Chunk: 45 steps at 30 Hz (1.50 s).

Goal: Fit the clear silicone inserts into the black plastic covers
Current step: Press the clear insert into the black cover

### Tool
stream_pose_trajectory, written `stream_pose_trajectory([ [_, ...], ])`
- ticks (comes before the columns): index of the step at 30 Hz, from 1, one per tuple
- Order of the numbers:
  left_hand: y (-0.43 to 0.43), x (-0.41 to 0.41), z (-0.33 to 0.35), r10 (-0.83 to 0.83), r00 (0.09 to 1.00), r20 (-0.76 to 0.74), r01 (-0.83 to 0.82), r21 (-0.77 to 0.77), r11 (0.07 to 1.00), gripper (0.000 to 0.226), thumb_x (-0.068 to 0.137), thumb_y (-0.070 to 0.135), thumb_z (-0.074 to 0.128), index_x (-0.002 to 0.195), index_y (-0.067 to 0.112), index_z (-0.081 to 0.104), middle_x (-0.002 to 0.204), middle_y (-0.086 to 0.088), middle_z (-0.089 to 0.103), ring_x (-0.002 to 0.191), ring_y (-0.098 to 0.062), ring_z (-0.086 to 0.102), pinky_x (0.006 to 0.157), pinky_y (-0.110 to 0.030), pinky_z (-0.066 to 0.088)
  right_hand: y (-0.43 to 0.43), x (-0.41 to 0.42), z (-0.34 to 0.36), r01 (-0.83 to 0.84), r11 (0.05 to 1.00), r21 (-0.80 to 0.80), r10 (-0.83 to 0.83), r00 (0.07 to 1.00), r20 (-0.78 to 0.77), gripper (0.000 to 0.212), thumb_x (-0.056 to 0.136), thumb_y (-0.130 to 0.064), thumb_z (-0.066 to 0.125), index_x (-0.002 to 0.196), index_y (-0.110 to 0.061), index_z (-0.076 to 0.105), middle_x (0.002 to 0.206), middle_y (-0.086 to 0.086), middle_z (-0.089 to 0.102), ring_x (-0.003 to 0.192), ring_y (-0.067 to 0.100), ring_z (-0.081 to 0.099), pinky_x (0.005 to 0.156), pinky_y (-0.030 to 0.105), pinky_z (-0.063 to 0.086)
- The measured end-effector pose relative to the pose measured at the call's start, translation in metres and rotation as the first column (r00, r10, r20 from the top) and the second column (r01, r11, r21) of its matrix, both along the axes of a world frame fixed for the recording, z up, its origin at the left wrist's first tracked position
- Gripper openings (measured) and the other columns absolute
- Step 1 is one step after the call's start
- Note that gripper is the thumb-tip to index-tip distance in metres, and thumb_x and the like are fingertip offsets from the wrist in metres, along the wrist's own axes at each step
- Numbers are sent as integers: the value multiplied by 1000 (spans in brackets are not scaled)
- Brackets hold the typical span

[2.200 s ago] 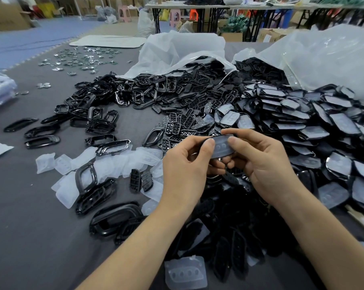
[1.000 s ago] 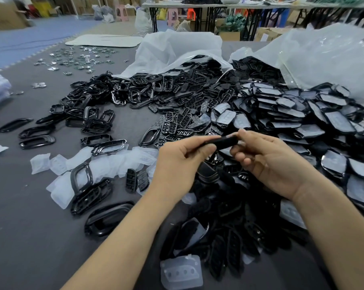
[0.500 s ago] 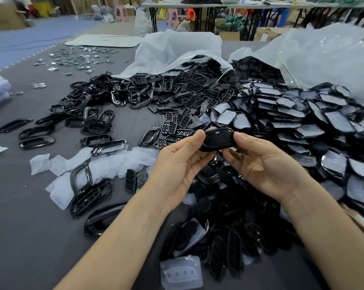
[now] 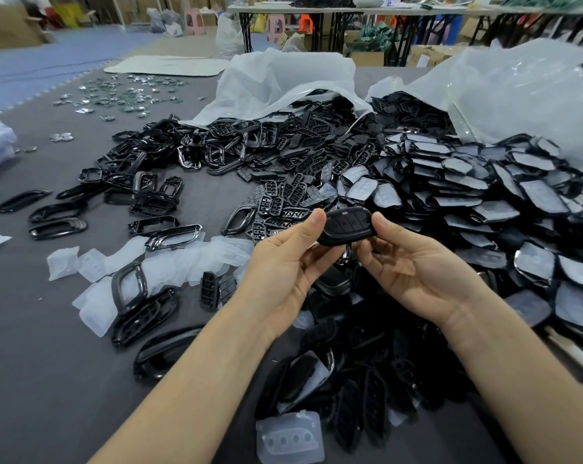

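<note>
Both hands lift a black oval plastic cover (image 4: pixel 347 226) above the middle of the grey table (image 4: pixel 32 346). The left hand (image 4: pixel 285 266) pinches one end between thumb and fingers, and the right hand (image 4: pixel 417 269) pinches the other. The cover's button face is turned toward the camera, so its back is hidden, and the view does not show whether a clear insert sits flush inside.

That hidden back is the main risk. A soft insert caught on one corner or folded at an edge could go unnoticed if the piece is passed on after a look at the front only. The grip is light and only at the two ends. Squeezing them together could bow the shell and pop a half-seated insert loose.

A slip would drop the cover into the heap of bare black covers (image 4: pixel 367 380) directly beneath, toward the near edge, where it would be hard to tell from unfitted ones.

Toward the right edge lies the overlapping stack of covers backed with pale inserts (image 4: pixel 517 195). It leans close against the unfinished heap, so a careless toss could slide finished pieces in among it.

The loose clear silicone inserts (image 4: pixel 169 262) lie toward the left edge with glossy black plastic frames (image 4: pixel 139 306) on top of them. Pulling one out could drag others along. A single clear silicone insert (image 4: pixel 290 437) at the near edge sits where a forearm could knock it off.
</note>
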<state>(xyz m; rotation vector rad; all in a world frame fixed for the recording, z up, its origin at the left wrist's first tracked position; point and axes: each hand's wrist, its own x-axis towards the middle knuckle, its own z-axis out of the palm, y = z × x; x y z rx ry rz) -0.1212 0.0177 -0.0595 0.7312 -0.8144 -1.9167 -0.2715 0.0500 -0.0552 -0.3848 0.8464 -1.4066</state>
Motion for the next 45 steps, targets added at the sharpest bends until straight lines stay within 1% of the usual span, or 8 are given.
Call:
stream_pose_trajectory([
  [10,4,-1,0,42,990,136,-1,-287,958,22,60,41,71,70,22,76,78,5,70,73,-9,63,55,-19,51,-1,-6,-1,-17,999,-36,15,999,-42,17,70,-20,66,80,-7,68,69,-1,55,46,3,49,34,8,34],
  [15,5,-2,-3,143,971,192,-35,-476,879,7,69,24,69,70,23,76,75,8,72,53,-8,61,46,-17,48,-3,-10,-2,-60,998,-15,61,987,151,44,60,-12,77,98,1,59,76,6,57,55,9,60,45,11,48],
  [18,8,-4,-3,116,981,153,-20,-519,855,10,70,14,69,77,15,76,89,2,76,62,-16,70,58,-20,56,-2,-15,1,-76,997,-24,79,982,173,32,53,-8,81,79,6,69,75,12,63,57,16,64,49,16,53],
  [23,12,-4,-10,469,822,322,235,-943,235,18,74,1,73,92,-1,75,101,-1,70,94,-4,66,88,-9,47,0,-31,6,-109,994,8,107,952,-286,11,77,-11,66,83,-4,71,80,6,66,68,10,63,64,16,55],
  [25,15,-5,-13,517,792,326,306,-944,126,19,73,-4,74,92,-3,74,102,-2,68,94,-6,64,89,-8,45,5,-38,11,-148,988,38,148,858,-493,13,83,-2,64,94,-4,69,82,3,68,71,7,64,64,14,53],
  [37,40,-13,-16,605,762,231,380,-916,-128,20,73,-1,73,93,-5,74,103,-13,72,92,-14,69,93,-14,47,38,-46,39,-101,979,177,201,618,-760,7,82,6,68,86,-1,67,64,3,70,58,8,68,54,16,52],
  [42,41,-13,-18,563,791,239,405,-895,-189,27,78,3,70,104,-3,72,111,-11,70,96,-18,70,83,-33,57,45,-50,41,-89,978,190,205,595,-777,9,83,6,67,83,-2,66,67,4,69,59,8,68,54,17,53],
  [45,40,-12,-19,548,798,250,393,-906,-159,34,85,15,68,118,7,67,116,-2,66,96,-9,67,85,-22,53,52,-63,40,-55,983,176,171,635,-753,11,83,8,65,83,-3,65,65,3,69,60,9,68,54,19,53],
])
